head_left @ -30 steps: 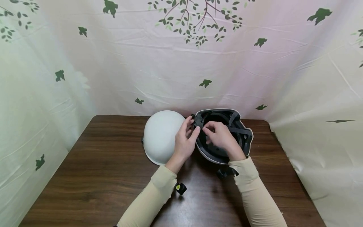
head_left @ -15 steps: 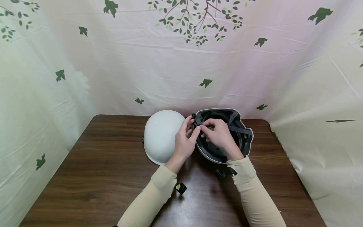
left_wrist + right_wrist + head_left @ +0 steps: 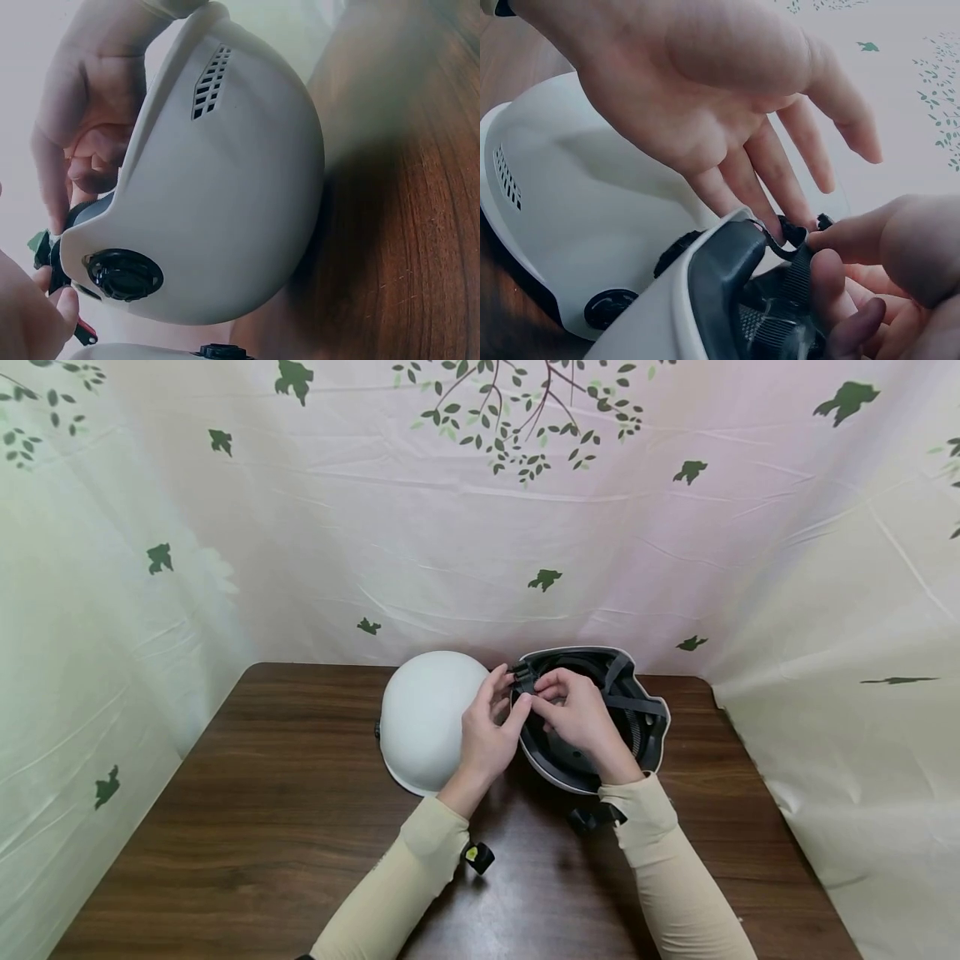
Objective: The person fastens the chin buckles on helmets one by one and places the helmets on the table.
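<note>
In the head view, a white helmet (image 3: 592,777) lies upside down, its black lining and chin strap (image 3: 637,703) showing. My left hand (image 3: 487,731) is at its left rim, fingers fairly straight. In the right wrist view, the left hand's (image 3: 712,90) fingertips touch the black strap and buckle (image 3: 791,231) behind the rim. My right hand (image 3: 585,718) reaches over the opening, thumb and forefinger pinching the black strap (image 3: 799,274). A second white helmet (image 3: 431,722) sits dome up just left of my left hand. Fingers partly hide the buckle.
Both helmets stand on a dark wooden table (image 3: 247,827), near its back edge. A pale cloth (image 3: 450,543) with leaf and bird prints hangs behind and along both sides. Black round knobs (image 3: 124,275) stick out from the helmet sides.
My right hand has shifted slightly left and up to the strap near my left hand, and its fingers have closed on it. More of the black buckle shows now. The left hand stays in place.
</note>
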`<action>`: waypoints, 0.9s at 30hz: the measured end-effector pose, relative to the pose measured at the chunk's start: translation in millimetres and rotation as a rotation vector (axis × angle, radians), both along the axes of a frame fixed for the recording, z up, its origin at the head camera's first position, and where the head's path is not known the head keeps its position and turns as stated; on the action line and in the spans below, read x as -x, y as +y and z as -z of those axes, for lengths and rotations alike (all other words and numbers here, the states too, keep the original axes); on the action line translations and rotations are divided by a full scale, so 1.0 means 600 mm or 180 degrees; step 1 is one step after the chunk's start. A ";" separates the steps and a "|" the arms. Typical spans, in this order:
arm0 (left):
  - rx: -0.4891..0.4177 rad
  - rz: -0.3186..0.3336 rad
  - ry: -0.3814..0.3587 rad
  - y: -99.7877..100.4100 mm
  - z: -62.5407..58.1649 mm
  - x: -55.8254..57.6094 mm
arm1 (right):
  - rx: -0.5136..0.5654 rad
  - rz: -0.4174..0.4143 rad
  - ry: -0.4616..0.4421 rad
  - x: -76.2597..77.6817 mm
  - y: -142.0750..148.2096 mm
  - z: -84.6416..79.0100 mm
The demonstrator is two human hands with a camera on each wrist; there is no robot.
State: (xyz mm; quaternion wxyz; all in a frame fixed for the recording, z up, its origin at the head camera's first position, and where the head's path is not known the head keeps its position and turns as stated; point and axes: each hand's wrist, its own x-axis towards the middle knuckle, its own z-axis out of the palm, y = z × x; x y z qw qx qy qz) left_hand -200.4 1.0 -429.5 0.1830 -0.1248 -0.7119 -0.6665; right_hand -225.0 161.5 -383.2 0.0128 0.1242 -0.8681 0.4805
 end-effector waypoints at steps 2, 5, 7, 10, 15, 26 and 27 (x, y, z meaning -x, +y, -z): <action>-0.0036 -0.0014 0.0030 0.001 -0.001 0.001 | 0.0027 0.0006 -0.0089 0.000 -0.001 -0.001; -0.0091 -0.0062 0.0068 0.003 -0.001 0.003 | 0.0056 -0.0018 -0.0162 0.000 -0.001 0.000; -0.0147 -0.0102 0.0101 0.005 -0.002 0.005 | 0.0092 -0.0025 -0.0157 0.001 -0.001 0.002; -0.0224 -0.0157 0.0173 0.006 0.000 0.008 | 0.0248 -0.0056 -0.0119 0.000 0.000 0.004; -0.0227 -0.0265 0.0270 0.006 0.001 0.010 | 0.0443 -0.0095 -0.0018 -0.004 0.005 0.005; -0.0347 -0.0464 0.0419 0.010 -0.006 0.015 | 0.0511 -0.0073 -0.0068 -0.007 0.012 0.004; -0.0345 -0.0477 0.0422 0.011 -0.007 0.016 | 0.0543 -0.0076 -0.0103 -0.007 0.012 0.004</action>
